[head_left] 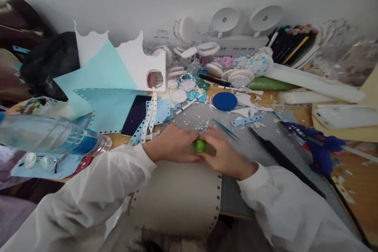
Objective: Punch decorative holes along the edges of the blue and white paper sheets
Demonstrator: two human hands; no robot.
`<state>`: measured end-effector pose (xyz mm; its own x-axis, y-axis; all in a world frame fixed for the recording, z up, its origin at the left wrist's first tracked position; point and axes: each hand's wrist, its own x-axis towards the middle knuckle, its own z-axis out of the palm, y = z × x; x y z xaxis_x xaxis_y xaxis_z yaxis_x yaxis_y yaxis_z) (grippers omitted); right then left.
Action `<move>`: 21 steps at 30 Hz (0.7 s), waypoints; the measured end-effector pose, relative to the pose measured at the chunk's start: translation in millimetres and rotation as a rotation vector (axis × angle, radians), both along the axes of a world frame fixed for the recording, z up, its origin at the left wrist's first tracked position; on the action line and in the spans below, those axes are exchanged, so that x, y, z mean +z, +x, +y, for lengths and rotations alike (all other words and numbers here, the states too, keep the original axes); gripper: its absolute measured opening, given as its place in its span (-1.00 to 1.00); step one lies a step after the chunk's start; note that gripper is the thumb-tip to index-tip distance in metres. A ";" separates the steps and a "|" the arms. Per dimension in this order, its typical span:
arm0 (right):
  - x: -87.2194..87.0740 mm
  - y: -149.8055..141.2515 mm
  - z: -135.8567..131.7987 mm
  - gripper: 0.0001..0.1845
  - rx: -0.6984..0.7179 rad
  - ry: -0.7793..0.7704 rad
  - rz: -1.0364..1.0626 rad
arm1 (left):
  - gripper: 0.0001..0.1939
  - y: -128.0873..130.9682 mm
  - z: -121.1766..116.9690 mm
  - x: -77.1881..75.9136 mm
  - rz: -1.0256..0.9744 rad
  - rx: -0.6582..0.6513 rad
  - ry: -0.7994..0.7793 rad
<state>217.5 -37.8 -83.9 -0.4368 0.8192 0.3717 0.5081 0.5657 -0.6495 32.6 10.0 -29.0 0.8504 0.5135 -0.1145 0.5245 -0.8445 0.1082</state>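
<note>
Both my hands are closed around a small green craft punch (200, 146) at the far edge of a cream sheet of paper (183, 197). My left hand (174, 144) grips it from the left, my right hand (224, 151) from the right, with fingers and thumbs meeting around it. Small star-shaped holes run along the sheet's left, right and near edges. Its far edge is hidden under my hands. Tiny paper bits (201, 125) lie scattered on the grey mat (245, 136) just beyond my fingers, beside a pair of teal tweezers (226, 130).
On the right lie a black-handled knife-like tool (280, 157) and a blue glue gun (315, 141). A water bottle (56, 134), glasses (41, 162) and turquoise paper (109, 106) are at left. A blue disc (225, 101) and several white round pieces (214, 69) crowd the back.
</note>
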 end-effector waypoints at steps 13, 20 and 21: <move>8.5 1.1 -0.5 -0.72 0.000 -0.001 -0.044 | -0.29 -13.3 3.3 2.6 -0.068 0.015 0.048; 8.3 0.2 -3.0 -0.73 -0.033 0.057 -0.092 | -0.49 -1.1 -3.7 5.0 -0.060 -0.083 0.124; 8.3 -0.1 -3.4 -0.74 -0.042 0.065 -0.092 | -0.52 0.2 -4.4 4.6 -0.060 -0.084 0.115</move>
<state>217.5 -41.3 -75.6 -0.4378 0.8128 0.3843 0.5881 0.5822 -0.5614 32.8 5.6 -24.4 0.8944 0.4473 -0.0069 0.4472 -0.8937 0.0368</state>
